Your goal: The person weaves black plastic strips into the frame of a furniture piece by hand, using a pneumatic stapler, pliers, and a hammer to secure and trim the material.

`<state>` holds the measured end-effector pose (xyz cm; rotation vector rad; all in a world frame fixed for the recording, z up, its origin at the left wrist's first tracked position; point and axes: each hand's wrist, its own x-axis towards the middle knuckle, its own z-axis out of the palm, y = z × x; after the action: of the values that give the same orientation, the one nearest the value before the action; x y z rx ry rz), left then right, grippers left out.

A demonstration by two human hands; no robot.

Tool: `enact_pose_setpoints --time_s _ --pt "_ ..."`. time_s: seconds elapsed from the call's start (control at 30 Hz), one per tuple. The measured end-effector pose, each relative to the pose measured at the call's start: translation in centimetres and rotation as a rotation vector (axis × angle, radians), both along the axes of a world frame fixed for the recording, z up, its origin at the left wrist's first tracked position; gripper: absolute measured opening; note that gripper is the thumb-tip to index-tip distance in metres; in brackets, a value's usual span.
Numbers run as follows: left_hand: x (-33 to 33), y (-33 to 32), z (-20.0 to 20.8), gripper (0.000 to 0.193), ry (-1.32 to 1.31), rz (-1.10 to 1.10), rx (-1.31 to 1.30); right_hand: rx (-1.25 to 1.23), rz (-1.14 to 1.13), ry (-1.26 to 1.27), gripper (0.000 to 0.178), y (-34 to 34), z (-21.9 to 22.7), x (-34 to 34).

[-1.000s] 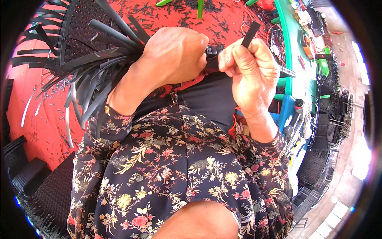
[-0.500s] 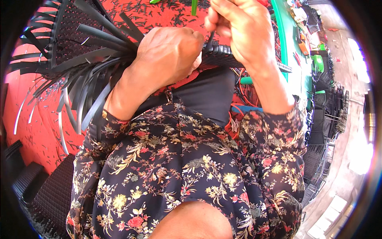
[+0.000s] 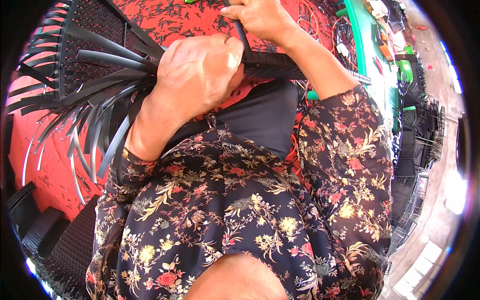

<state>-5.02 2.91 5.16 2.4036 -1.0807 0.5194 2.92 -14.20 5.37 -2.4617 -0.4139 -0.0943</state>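
A black woven panel (image 3: 90, 55) with many loose flat strips (image 3: 117, 62) spreads at the upper left. From it a bar wrapped in black strip (image 3: 275, 66) runs to the right across my lap. My left hand (image 3: 200, 67) is closed round this bar, knuckles up, and hides the part inside its grip. Farther off, at the top edge, my right hand (image 3: 260, 17) pinches a single black strip (image 3: 242, 37). That strip rises from the bar beside my left hand. The tips of some right-hand fingers are cut off by the picture's edge.
Short black offcuts lie scattered over the red ground sheet (image 3: 165, 20). On the right stands a green-edged table (image 3: 367, 50) with small items, cables (image 3: 342, 40) near it. Black woven furniture pieces (image 3: 75, 240) stand at the lower left; more stacked frames are at the far right.
My right hand has moved left and away from me, drawing the strip upward beside the bar. My left hand has shifted slightly left, still closed on the bar.
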Motion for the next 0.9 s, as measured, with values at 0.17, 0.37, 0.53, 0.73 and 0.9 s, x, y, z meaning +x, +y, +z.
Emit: enact_pose_setpoints --time_s 0.17,0.37,0.53,0.73,0.9 --pt "-0.2 -0.3 0.4 0.026 -0.024 -0.05 -0.05 -0.186 0.086 0.04 0.029 -0.6 -2.2 1.2" --pt "0.4 0.1 -0.2 0.031 -0.117 -0.155 -0.034 -0.305 0.101 0.143 0.031 -0.8 -3.2 2.1" --pt "1.0 0.1 -0.1 0.029 -0.072 -0.176 -0.048 -0.122 0.034 0.268 0.019 -1.7 -1.3 1.2" --pt "1.2 0.3 -0.3 0.027 -0.031 -0.19 -0.095 0.458 0.402 0.521 0.068 -3.6 2.5 -1.3" --pt "1.5 0.5 -0.2 0.03 -0.015 -0.215 -0.132 0.135 0.487 0.4 0.025 -3.2 1.1 -0.9"
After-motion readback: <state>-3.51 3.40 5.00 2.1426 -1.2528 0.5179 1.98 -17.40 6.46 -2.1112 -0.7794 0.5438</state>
